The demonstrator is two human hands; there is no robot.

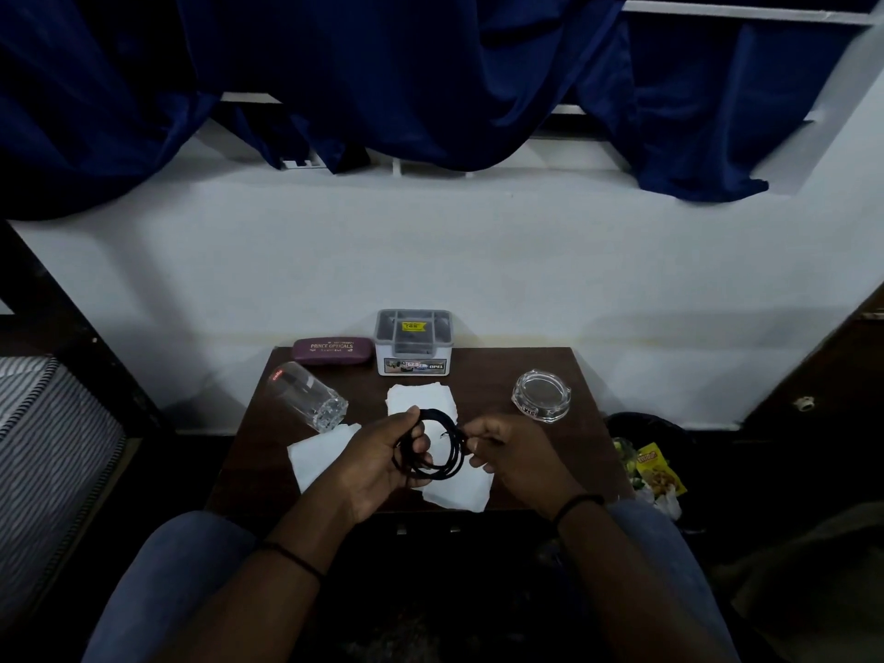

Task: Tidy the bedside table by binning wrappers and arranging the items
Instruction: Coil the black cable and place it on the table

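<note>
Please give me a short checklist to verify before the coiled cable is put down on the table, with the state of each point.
1. Cable held by both hands: ok, left hand grips the coil, right hand pinches it.
2. Coil secured against unwinding: cannot tell.
3. Free table space: ok, bare wood in front of the ashtray.
4. Papers removed: not ok, three white pieces lie there.
5. Glass upright: not ok, it lies on its side.
6. Bin in reach: ok, it seems, beside the table's right.
</note>
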